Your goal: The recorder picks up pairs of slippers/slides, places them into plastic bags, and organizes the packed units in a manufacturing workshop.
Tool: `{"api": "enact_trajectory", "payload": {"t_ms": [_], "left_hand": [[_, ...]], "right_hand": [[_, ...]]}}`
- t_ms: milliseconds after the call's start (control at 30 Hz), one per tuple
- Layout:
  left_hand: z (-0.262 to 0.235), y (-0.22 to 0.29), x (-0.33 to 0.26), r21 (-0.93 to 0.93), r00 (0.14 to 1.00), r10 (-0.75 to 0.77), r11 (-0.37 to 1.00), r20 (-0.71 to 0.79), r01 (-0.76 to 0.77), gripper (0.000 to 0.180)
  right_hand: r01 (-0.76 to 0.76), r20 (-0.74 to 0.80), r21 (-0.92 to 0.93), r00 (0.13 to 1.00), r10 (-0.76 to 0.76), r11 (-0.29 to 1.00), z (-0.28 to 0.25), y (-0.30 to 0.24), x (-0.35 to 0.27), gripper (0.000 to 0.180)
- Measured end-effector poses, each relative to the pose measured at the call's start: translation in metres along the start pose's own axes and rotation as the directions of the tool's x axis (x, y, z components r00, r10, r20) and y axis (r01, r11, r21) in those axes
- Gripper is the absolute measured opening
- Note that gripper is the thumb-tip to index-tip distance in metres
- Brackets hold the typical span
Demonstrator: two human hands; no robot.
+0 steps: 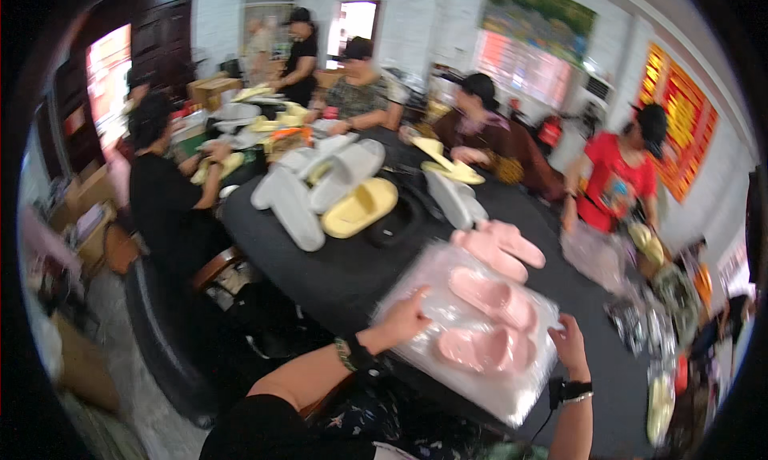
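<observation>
Where clear plastic (508,396) glistens, hands (408,318) (570,345) flank pink slippers (472,350).

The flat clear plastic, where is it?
Lower right in the head view: the plastic lies on the black table between the wearer's left hand and right hand.

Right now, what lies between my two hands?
In the head view, two pink slippers and clear plastic lie between your left hand and right hand.
</observation>
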State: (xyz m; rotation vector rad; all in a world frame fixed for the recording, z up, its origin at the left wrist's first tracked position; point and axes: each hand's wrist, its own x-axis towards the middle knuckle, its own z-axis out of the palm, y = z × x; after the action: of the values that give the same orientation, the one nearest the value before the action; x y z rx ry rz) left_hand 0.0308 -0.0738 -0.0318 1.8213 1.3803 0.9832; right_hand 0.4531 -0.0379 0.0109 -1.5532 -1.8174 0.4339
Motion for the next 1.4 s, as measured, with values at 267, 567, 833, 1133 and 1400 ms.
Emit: {"api": "enact_trajectory", "payload": {"t_ms": [267, 567, 833, 1133, 1400], "left_hand": [[-0.012, 0.01, -0.013, -0.098, 0.991, 0.062, 0.992, -0.119, -0.074, 0.067], [-0.018, 0.007, 0.006, -0.068, 0.87, 0.201, 0.964, -0.451, -0.257, 0.05], [-0.029, -0.01, 0.012, 0.06, 0.918, 0.098, 0.995, -0.384, -0.081, 0.035], [-0.026, -0.006, 0.012, 0.08, 0.971, -0.026, 0.996, -0.238, 0.047, 0.065], [0.001, 0.083, 0.007, 0.791, 0.69, 0.644, 0.588, -0.331, -0.17, 0.045]], "right_hand": [[0.187, 0.026, -0.155, 0.982, -0.185, 0.97, 0.06, 0.031, 0.082, 0.033], [0.108, -0.025, -0.005, 0.994, -0.108, 0.994, 0.018, 0.021, 0.062, 0.009], [-0.396, 0.25, 0.441, 0.916, 0.314, 0.805, 0.016, 0.008, 0.043, 0.019], [-0.536, 0.304, 0.463, 0.844, 0.442, 0.705, 0.009, 0.022, 0.035, 0.025], [-0.596, 0.315, 0.536, 0.798, 0.514, 0.597, 0.009, 0.031, 0.043, 0.024]]}}
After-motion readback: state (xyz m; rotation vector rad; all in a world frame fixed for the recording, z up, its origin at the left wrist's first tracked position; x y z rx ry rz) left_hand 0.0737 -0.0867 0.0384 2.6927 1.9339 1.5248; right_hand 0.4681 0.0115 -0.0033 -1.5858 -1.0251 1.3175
